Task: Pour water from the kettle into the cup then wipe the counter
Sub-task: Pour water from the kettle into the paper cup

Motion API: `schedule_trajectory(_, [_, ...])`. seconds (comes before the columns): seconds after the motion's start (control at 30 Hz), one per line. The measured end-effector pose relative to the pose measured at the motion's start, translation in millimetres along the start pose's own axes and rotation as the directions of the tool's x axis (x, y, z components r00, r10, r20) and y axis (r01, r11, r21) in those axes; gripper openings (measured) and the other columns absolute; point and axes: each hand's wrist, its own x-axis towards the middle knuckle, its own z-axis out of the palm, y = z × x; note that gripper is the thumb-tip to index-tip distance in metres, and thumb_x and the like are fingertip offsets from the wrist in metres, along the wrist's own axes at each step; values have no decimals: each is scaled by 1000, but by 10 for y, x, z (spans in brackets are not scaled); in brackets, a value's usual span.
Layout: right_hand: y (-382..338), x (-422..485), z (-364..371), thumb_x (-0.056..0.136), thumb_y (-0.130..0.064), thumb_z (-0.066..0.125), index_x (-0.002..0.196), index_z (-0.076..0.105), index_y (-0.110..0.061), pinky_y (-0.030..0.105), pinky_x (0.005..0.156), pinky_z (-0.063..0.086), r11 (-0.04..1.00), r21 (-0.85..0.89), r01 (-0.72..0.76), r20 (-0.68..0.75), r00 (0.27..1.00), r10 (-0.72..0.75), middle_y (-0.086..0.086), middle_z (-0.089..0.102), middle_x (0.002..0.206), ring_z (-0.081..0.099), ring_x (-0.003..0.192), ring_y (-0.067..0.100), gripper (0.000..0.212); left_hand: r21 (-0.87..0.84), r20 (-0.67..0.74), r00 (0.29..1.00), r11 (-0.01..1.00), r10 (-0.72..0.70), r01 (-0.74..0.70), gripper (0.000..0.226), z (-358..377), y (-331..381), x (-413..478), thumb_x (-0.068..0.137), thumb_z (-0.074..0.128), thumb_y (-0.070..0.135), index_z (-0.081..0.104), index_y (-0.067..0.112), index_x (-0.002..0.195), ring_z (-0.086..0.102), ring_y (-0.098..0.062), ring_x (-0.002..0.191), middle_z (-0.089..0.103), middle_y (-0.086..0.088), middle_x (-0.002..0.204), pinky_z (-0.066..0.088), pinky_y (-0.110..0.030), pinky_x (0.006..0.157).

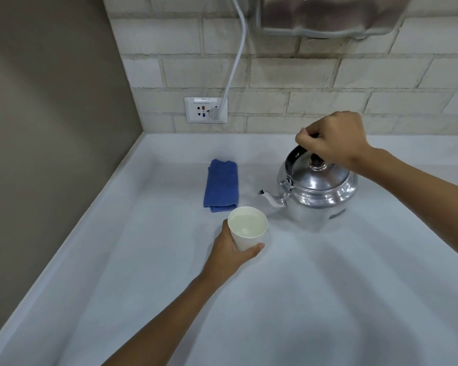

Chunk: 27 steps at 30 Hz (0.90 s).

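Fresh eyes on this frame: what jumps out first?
The shiny metal kettle at right-centre, upright on the white counter, with the right hand gripping its handle. Just left of its spout, the left hand holds a white cup with water in it. Behind the cup lies a folded blue cloth.

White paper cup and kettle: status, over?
Left hand grips white paper cup, water inside. Right hand on steel kettle handle, kettle upright. Folded blue cloth untouched.

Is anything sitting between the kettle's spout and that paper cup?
No. Only bare counter lies between the kettle spout and the cup. The folded blue cloth lies behind the cup, off that line.
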Motion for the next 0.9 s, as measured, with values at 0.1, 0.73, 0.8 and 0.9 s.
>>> schedule_trajectory(0.1, [169, 84, 112, 73, -28, 44, 37, 25, -16, 24, 45, 17, 981, 78, -179, 24, 984, 178, 0, 18, 34, 18, 38, 16, 42, -8, 3, 1000, 1000, 0, 0, 77, 1, -3, 4, 63, 81, 37, 35, 28, 124, 51, -8, 106, 52, 8, 117, 40, 3, 74])
schedule_trajectory(0.73, [542, 555, 981, 73, -26, 50, 38, 22, -15, 23, 44, 17, 886, 97, -453, 132, 888, 440, -1, 20, 37, 18, 38, 16, 47, 14, 1, 999, 999, -39, 39, 74, 9, -29, 17, 61, 82, 38, 34, 40, 117, 53, -3, 103, 54, 13, 114, 43, -6, 75])
schedule_trajectory(0.8, [534, 574, 1018, 73, -26, 50, 38, 22, -15, 23, 45, 17, 883, 89, -460, 145, 883, 446, -1, 20, 37, 18, 38, 17, 46, 15, 0, 999, 999, -43, 43, 74, 10, -39, 23, 61, 82, 37, 34, 38, 118, 53, -6, 104, 55, 11, 115, 42, -6, 77])
schedule_trajectory(0.9, [530, 586, 1059, 73, -26, 50, 38, 23, -15, 23, 44, 17, 875, 89, -475, 158, 875, 458, -2, 20, 37, 18, 37, 17, 46, 21, 0, 999, 999, -42, 42, 76, 15, -49, 27, 61, 82, 37, 35, 35, 120, 53, -9, 105, 54, 8, 116, 42, -7, 77])
